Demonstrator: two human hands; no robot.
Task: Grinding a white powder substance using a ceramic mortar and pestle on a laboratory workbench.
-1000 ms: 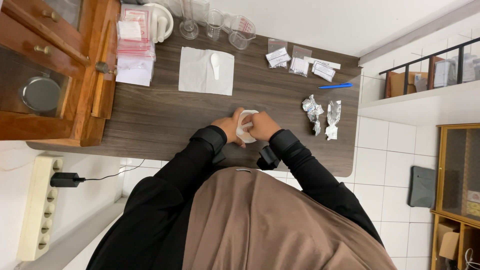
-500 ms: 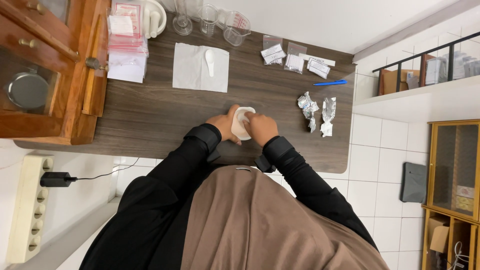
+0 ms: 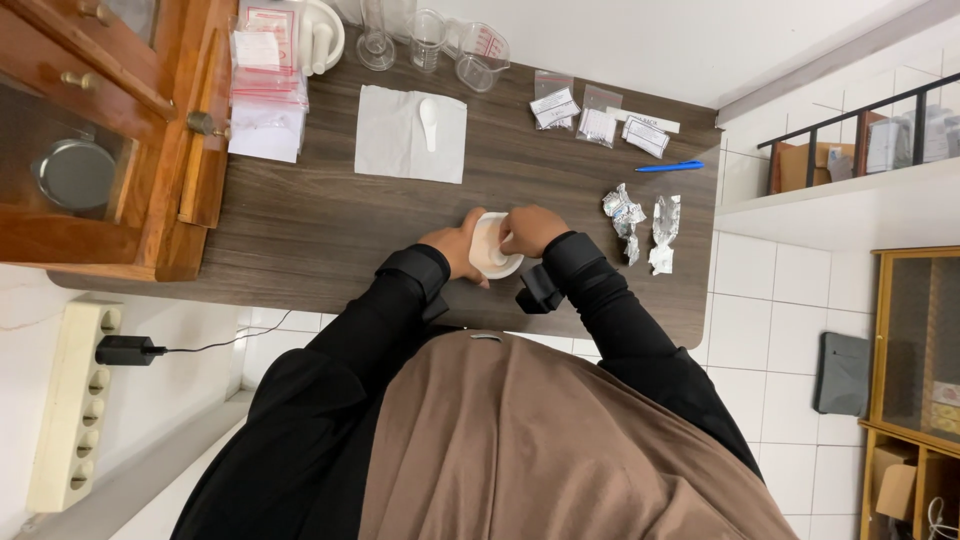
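R hand (image 3: 532, 228) shifted up over white mortar (image 3: 492, 250), grip closed inside bowl, contents hidden; L hand (image 3: 458, 250) cups side.

Mortar (image 3: 492, 248) sits on table (image 3: 320, 225), near its front edge, about mid-width. Left hand (image 3: 458, 245) touches its left side, right hand (image 3: 533, 229) over its right rim. Behind mortar: paper sheet (image 3: 400, 140) with spoon (image 3: 429, 118) lying on it. Left of sheet: stack of bags (image 3: 268, 90), against wooden cabinet (image 3: 110, 140) at table's left end. Back edge: glass beakers (image 3: 440, 45) in a row. Right of them: small sachets (image 3: 600, 115), then pen (image 3: 670, 166). Crumpled foil wrappers (image 3: 640, 228) lie right of right hand, in front of pen.
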